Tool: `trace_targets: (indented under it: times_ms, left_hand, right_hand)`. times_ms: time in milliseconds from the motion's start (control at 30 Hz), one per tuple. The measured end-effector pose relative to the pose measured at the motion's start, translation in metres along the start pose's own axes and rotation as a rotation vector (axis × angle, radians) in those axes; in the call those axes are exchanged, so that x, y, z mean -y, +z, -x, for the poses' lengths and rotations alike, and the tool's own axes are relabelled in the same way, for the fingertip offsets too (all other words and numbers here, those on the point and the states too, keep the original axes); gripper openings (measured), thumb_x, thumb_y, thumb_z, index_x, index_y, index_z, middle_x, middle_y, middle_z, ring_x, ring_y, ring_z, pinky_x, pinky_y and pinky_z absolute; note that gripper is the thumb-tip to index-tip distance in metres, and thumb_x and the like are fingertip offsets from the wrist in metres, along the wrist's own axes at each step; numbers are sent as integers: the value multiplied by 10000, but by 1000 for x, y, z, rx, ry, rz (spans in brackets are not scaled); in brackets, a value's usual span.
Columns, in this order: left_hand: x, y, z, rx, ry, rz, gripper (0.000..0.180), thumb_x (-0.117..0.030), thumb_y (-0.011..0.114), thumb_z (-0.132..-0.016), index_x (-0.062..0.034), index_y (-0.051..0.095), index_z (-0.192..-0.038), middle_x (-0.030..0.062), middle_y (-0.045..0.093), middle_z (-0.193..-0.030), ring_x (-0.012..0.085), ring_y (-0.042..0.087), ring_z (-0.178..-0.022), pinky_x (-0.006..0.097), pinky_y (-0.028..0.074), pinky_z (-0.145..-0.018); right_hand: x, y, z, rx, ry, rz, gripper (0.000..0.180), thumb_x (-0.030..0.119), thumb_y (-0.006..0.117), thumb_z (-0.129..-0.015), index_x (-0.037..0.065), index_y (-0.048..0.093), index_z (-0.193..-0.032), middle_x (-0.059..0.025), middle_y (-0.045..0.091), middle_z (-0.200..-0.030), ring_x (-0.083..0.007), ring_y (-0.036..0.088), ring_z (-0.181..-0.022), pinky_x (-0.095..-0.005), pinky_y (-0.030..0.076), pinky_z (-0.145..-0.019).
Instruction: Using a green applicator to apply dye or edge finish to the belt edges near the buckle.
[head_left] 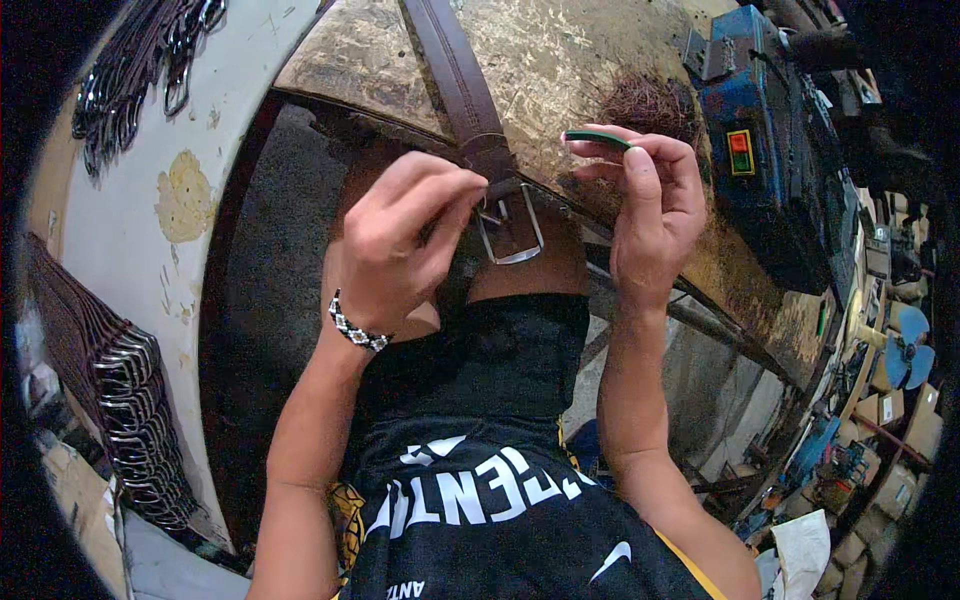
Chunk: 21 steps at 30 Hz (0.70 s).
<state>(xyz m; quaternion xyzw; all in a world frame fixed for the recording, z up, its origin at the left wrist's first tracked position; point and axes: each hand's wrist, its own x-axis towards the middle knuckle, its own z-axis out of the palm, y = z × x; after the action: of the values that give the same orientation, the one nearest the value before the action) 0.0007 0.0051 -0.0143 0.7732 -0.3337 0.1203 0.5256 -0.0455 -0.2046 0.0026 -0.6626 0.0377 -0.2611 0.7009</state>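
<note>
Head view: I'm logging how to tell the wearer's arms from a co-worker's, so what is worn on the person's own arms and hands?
Both forearms are bare, with no sleeves showing and no gloves. The left hand has a woven black-and-white patterned bracelet at the wrist. The right hand and its wrist carry nothing: no watch, band or ring shows.

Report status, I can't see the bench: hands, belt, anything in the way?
Left hand gripping belt at the buckle. Right hand pinching a green tool, clear of the belt. Nothing in the way.
</note>
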Motion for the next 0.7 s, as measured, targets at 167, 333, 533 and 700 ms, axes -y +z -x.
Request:
trace_targets:
  times_ms: [167,333,533,700]
  left_hand:
    - [-10,0,-18,-32,-69,35,102,17,719,-863,-1,674,-952,129,673,-894,267,687,-786,325,538,-686]
    - [-16,1,-15,-27,-159,54,78,8,705,-885,5,670,-954,115,677,-897,223,682,-774,297,529,-694]
    - [-11,-6,2,-29,-263,111,67,18,693,-900,14,669,-962,82,686,-909,147,666,-778,269,515,-682]
    - [-15,-5,3,-24,-327,166,64,15,692,-904,11,673,-965,80,690,-908,143,668,-779,267,515,-676]
  right_hand:
    - [1,-4,5,-4,-14,40,114,102,571,-1022,-4,574,-1065,-139,710,-1010,-204,715,-900,-310,577,-781]
    - [2,-3,15,-40,6,148,109,109,610,-994,3,612,-1021,-101,717,-960,-148,695,-848,-281,556,-768]
    - [-3,-3,21,-31,-26,242,67,79,657,-935,14,652,-950,-89,739,-948,-147,693,-842,-299,550,-780]
    - [-4,1,19,32,-124,331,49,50,680,-895,13,680,-928,-99,742,-932,-170,702,-840,-306,549,-781]
